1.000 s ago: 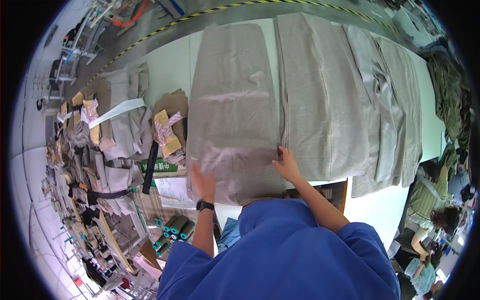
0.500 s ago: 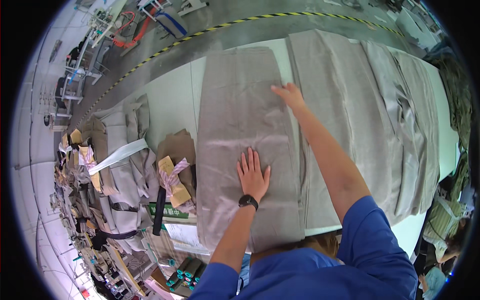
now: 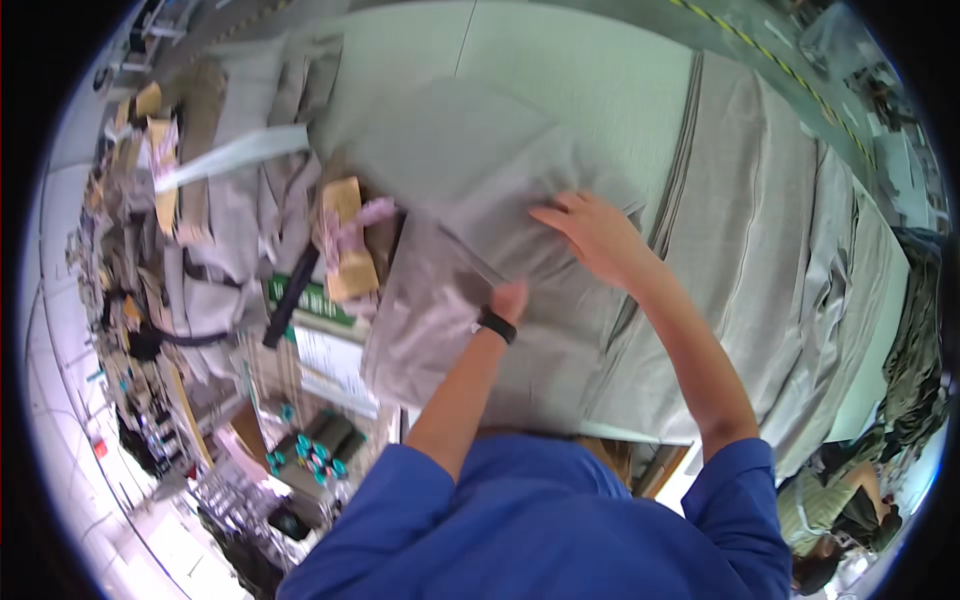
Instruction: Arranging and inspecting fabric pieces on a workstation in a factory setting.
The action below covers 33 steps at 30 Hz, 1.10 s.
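A long grey-beige cloth piece (image 3: 540, 350) lies in front of me on the pale table, its far part doubled back over itself in a blurred, lifted fold (image 3: 450, 150). My right hand (image 3: 600, 240) is on the right side of this fold, fingers bent onto the cloth, which creases around them. Close to the fold's near edge is my left hand (image 3: 510, 298), a dark watch (image 3: 497, 325) on its wrist. Its fingers are smeared by motion and partly hidden by the cloth.
More grey-beige cloth lengths (image 3: 730, 230) lie on the right of the pale table (image 3: 560, 50). To the left are bundled garment pieces (image 3: 230, 200) and a brown tag with a striped tie (image 3: 350, 240). Thread spools (image 3: 320, 460) sit below at the left. Another person (image 3: 825, 510) is at the lower right.
The far part of the cloth has been folded back toward me. My right hand has come nearer with it, and my left hand no longer lies flat and spread. The view has shifted.
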### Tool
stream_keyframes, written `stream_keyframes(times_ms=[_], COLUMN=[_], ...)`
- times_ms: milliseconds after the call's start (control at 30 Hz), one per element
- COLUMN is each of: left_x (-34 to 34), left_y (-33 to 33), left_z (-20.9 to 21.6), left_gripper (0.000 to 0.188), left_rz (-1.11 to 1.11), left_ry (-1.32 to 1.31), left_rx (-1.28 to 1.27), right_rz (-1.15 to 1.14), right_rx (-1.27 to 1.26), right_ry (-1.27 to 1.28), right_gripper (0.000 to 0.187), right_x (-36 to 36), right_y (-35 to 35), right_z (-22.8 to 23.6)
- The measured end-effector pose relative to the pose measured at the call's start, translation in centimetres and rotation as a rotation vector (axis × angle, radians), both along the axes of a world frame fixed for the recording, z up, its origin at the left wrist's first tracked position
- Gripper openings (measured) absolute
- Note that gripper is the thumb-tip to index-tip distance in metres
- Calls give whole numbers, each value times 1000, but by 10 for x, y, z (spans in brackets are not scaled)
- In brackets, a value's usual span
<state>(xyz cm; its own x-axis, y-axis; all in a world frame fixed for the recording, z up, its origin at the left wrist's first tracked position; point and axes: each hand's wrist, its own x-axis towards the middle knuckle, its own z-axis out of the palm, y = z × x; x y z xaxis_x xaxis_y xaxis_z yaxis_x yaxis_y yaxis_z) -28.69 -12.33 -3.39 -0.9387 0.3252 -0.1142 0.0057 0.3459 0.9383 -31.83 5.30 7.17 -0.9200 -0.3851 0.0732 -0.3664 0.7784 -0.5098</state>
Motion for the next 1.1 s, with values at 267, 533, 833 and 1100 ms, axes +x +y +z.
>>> stream_keyframes(times_ms=[267, 533, 833, 1100], left_x=[56, 85, 110, 81], left_y=[-62, -61, -55, -66], left_z=[16, 29, 27, 21], left_gripper=[65, 50, 26, 25], left_rz=[939, 386, 653, 837], left_ry=[-887, -75, -811, -804], left_rx=[1333, -61, 1419, 1486], right_rz=[783, -31, 194, 271], right_rx=[-1808, -703, -217, -149], right_ry=[-1161, -536, -158, -359], right_gripper=[51, 31, 17, 26], right_x=[116, 104, 82, 53], right_y=[-80, -79, -65, -70], right_z=[190, 115, -58, -49])
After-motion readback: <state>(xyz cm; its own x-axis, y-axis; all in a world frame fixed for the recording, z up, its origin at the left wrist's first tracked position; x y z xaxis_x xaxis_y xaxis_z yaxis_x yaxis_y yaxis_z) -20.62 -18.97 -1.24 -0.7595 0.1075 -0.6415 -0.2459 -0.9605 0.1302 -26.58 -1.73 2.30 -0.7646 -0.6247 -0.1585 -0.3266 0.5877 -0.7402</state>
